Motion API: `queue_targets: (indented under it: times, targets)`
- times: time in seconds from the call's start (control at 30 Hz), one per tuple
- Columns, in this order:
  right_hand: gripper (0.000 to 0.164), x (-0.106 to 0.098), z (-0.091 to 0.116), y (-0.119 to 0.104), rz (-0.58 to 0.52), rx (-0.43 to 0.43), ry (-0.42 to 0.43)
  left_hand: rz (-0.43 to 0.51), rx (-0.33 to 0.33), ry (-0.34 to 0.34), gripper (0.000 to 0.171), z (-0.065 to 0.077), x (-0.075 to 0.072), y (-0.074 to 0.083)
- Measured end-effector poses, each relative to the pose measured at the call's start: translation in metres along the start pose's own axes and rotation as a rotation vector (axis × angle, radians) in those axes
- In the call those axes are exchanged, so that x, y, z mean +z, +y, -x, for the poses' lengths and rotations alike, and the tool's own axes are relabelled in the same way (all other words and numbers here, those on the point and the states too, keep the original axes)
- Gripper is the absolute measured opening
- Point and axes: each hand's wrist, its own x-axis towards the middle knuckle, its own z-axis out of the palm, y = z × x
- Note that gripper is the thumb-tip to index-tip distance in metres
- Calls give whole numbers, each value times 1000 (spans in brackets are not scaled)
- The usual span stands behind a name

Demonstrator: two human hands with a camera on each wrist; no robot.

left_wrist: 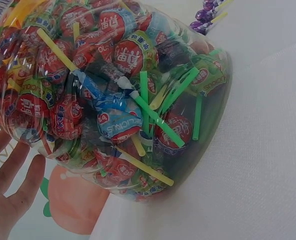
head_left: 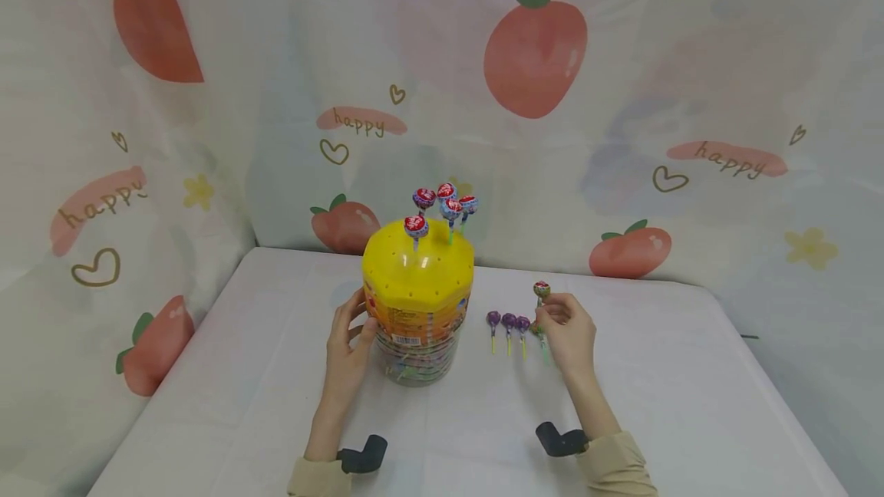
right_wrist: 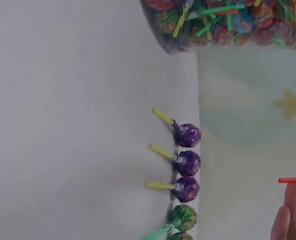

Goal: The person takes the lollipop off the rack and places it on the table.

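A large clear candy jar (head_left: 419, 359) stands upright on the table, with a yellow lid (head_left: 394, 267) pierced by small holes. Several lollipops (head_left: 416, 226) stick up from the lid. My left hand (head_left: 347, 347) rests against the jar's left side; in the left wrist view its fingers (left_wrist: 20, 180) lie fairly straight beside the jar wall. To the right, my right hand (head_left: 569, 332) pinches a lollipop (head_left: 542, 289) upright by its red stick (right_wrist: 292, 180). Below it, three purple lollipops (right_wrist: 189, 162) and green ones (right_wrist: 183, 217) lie in a row, the green partly hidden by the hand in the head view.
Wrapped lollipops (left_wrist: 120, 120) with coloured sticks fill the jar. A white cloth (head_left: 228, 405) covers the table. Behind it hangs a fruit-printed curtain (head_left: 442, 60). Black wrist mounts (head_left: 364, 455) stick out inward from both wrists.
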Motion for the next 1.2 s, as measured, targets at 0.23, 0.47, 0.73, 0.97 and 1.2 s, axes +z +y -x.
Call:
queue_targets:
  times: [0.23,0.47,0.73,0.97,1.2]
  targets:
    - [18,-10,-6,23,128,72,6,-18,3,1,53,0,0,2]
    - [23,-21,-12,41,245,164,-23,-1,-1,-3,53,0,0,2]
    - [27,-30,-14,55,320,253,-96,-10,2,-4,54,1,0,1]
    - [27,-31,-14,64,406,259,-121,-4,6,-3,53,0,0,0]
    - [26,-32,-14,69,398,290,-161,-8,31,-5,54,0,-1,-2]
